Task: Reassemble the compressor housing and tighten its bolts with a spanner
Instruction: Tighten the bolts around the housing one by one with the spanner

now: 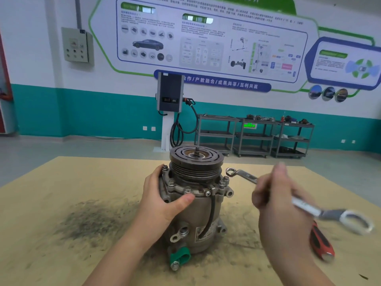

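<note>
Spanner (pixel 247 176): pinched in right hand (pixel 276 203) (blurred), ring end off bolts (pixel 223 182). Left hand (pixel 162 201) grips compressor (pixel 195 195). Seat ring fully before turning.

Compressor (pixel 195 199) stands upright at bench (pixel 61 203) centre, pulley end up; left hand (pixel 162 201) on its left flank, right hand (pixel 276 201) to its right, gripping spanner (pixel 247 177) clear of the housing. Screwdriver (pixel 321 242) lies on bench at right; trolleys (pixel 255 137) stand behind against the wall.
</note>
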